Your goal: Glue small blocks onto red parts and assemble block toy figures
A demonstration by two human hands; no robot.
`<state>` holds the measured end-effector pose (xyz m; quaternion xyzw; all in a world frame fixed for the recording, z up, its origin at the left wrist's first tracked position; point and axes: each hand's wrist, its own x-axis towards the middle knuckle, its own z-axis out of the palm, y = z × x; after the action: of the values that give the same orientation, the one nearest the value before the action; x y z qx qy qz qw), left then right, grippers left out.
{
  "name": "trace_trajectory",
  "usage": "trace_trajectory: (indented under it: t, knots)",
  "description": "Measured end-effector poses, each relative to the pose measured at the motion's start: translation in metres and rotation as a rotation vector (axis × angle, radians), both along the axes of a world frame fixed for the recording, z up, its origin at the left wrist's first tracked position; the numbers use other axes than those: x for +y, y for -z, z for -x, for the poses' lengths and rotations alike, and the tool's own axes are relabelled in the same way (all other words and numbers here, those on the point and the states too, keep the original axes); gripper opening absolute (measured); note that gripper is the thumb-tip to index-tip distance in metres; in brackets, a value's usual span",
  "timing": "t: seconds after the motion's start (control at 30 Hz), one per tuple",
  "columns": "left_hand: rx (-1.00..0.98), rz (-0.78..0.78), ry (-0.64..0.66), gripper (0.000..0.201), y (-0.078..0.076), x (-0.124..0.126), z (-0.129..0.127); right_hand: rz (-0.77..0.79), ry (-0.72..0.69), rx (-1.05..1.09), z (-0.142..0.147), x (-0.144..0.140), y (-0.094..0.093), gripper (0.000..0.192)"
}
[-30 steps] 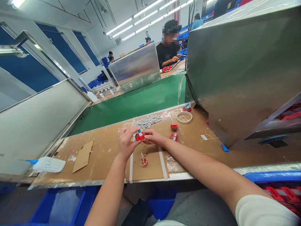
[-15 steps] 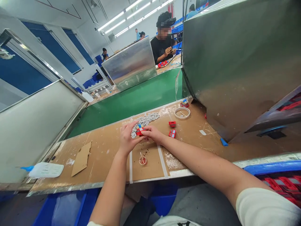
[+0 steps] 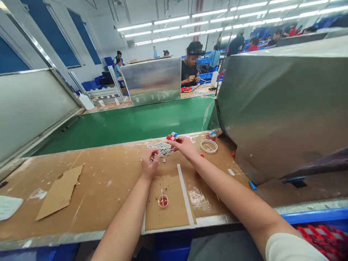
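Observation:
My right hand (image 3: 187,148) grips a red block with blue, yellow and white squares (image 3: 172,136), held up near the far side of the worktable. Just to its left, my left hand (image 3: 150,165) is at the near edge of a pile of small grey pieces (image 3: 163,148). Its fingers are curled in, and whatever lies between them is too small to name. Nearer to me, a small cup of red stuff (image 3: 163,201) has a thin stick standing in it.
A white ring (image 3: 208,146) and another red block (image 3: 211,136) lie to the right, beside a large metal panel (image 3: 282,119). Torn cardboard (image 3: 61,192) is on the left. Beyond runs a green belt (image 3: 122,125); a co-worker (image 3: 190,69) sits across it.
My hands have come apart. The right hand has lifted the block up and away, while the left has let go of it and moved down beside the grey pieces. The view has turned.

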<state>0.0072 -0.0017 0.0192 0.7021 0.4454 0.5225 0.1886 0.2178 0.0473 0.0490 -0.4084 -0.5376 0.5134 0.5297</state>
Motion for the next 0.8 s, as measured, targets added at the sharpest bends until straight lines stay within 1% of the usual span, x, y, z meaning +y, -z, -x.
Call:
trace_trajectory:
  t: [0.1, 0.13, 0.2, 0.3, 0.4, 0.5, 0.57, 0.67, 0.73, 0.8]
  knots:
    - [0.014, 0.083, 0.074, 0.035, -0.001, -0.001, -0.001, -0.015, 0.074, -0.309, -0.009, 0.058, -0.002, 0.054]
    - [0.030, 0.101, 0.097, 0.034, -0.002, -0.001, -0.002, -0.011, 0.102, -0.425, -0.013, 0.078, 0.000, 0.053]
    - [0.059, 0.125, 0.140, 0.031, -0.002, -0.002, -0.003, 0.003, 0.136, -0.586, -0.021, 0.114, 0.005, 0.051]
    - [0.118, 0.135, 0.186, 0.027, -0.001, -0.002, -0.005, 0.021, 0.141, -0.821, -0.035, 0.152, 0.016, 0.050]
    - [0.171, 0.140, 0.204, 0.027, 0.002, -0.001, -0.006, 0.030, 0.108, -1.089, -0.045, 0.173, 0.024, 0.052]
    - [0.202, 0.146, 0.197, 0.029, 0.004, -0.001, -0.008, 0.011, 0.049, -1.372, -0.052, 0.184, 0.022, 0.052]
    - [0.224, 0.151, 0.203, 0.031, 0.004, -0.001, -0.009, -0.023, 0.006, -1.559, -0.057, 0.189, 0.012, 0.054]
    - [0.234, 0.165, 0.218, 0.035, 0.003, -0.001, -0.010, -0.082, -0.076, -1.806, -0.061, 0.196, -0.008, 0.056]
    - [0.232, 0.171, 0.229, 0.037, 0.004, 0.000, -0.011, -0.103, -0.144, -1.936, -0.064, 0.202, -0.018, 0.054]
    - [0.227, 0.166, 0.235, 0.038, 0.005, 0.000, -0.012, -0.101, -0.215, -2.035, -0.065, 0.208, -0.025, 0.053]
